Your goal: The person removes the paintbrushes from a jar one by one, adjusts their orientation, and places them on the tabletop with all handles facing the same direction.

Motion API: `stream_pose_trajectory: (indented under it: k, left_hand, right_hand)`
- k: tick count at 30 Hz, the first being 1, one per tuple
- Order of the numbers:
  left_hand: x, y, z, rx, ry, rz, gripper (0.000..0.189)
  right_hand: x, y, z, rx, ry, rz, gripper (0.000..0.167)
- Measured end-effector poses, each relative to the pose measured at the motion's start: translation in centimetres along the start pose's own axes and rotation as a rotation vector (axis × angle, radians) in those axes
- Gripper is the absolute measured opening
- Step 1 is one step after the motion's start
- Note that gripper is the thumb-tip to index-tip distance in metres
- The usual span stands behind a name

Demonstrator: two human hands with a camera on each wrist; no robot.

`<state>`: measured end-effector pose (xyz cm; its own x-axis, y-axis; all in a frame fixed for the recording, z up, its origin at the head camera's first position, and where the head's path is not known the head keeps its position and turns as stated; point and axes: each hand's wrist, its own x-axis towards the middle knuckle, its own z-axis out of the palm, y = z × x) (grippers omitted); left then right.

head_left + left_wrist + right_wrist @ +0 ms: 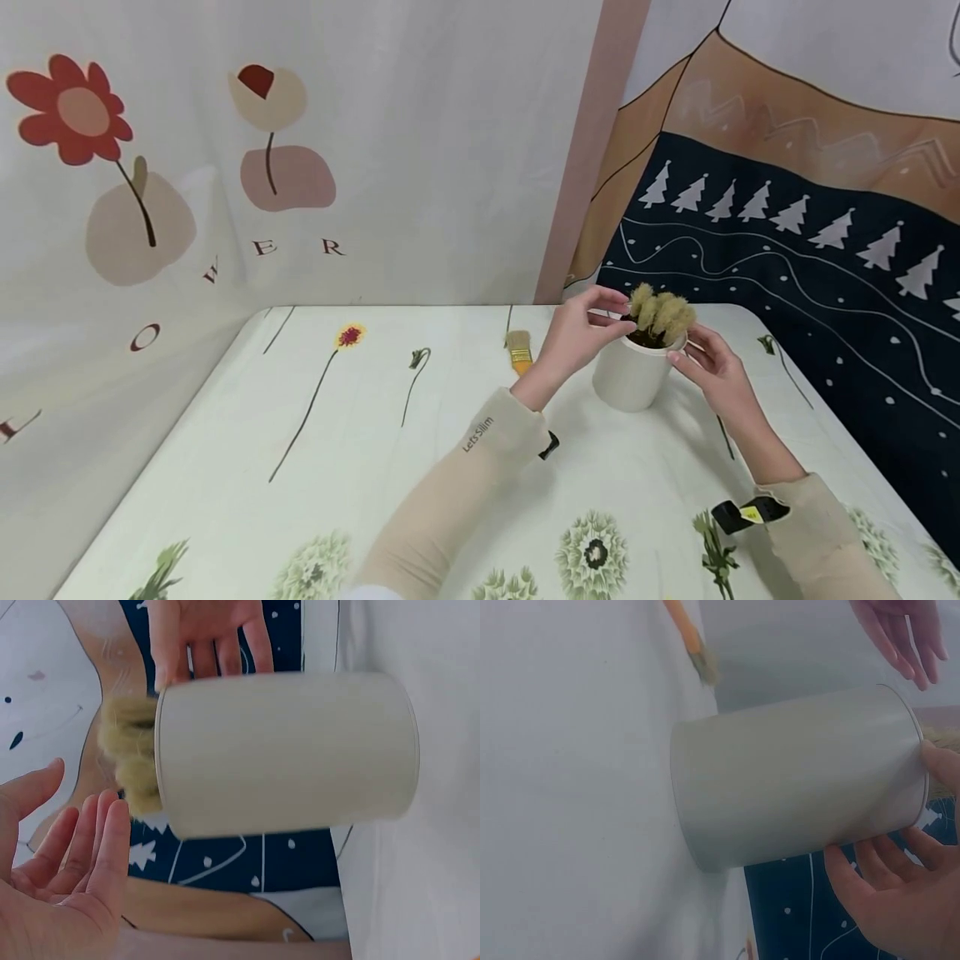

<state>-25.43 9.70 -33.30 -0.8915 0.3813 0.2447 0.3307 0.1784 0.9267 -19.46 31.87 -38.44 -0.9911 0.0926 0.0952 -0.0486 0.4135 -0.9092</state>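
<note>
A white cylindrical pot (632, 375) stands upright on the table, with fuzzy yellow-green plant tufts (662, 315) rising from dark soil at its top. My right hand (716, 371) holds the pot by its right side near the rim; in the right wrist view the thumb (939, 761) lies at the rim and the fingers rest along the wall. On the other side, my left hand (581, 329) is beside the tufts with relaxed fingers. The left wrist view shows a gap between this left hand (67, 877) and the pot (289, 754).
Left of the pot lies a brush (518, 350) with pale bristles and an orange handle, partly behind the left wrist. The white tablecloth (225, 450) bears printed flowers and stems. A flower-patterned curtain (420, 150) and a dark tree-patterned cloth (750, 242) hang behind the table.
</note>
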Motion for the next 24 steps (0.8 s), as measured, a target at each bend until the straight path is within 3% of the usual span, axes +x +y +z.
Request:
stream_pose_trajectory:
  k: [17, 24]
  left_hand:
    - [-0.5, 0.4, 3.3, 0.047, -0.026, 0.135, 0.030]
    - [-0.3, 0.5, 4.7, 0.156, 0.008, 0.178, 0.028]
  right_hand:
    - [-0.1, 0.0, 0.1, 0.026, -0.004, -0.036, 0.071]
    - [-0.2, 0.0, 0.1, 0.049, 0.010, -0.054, 0.070]
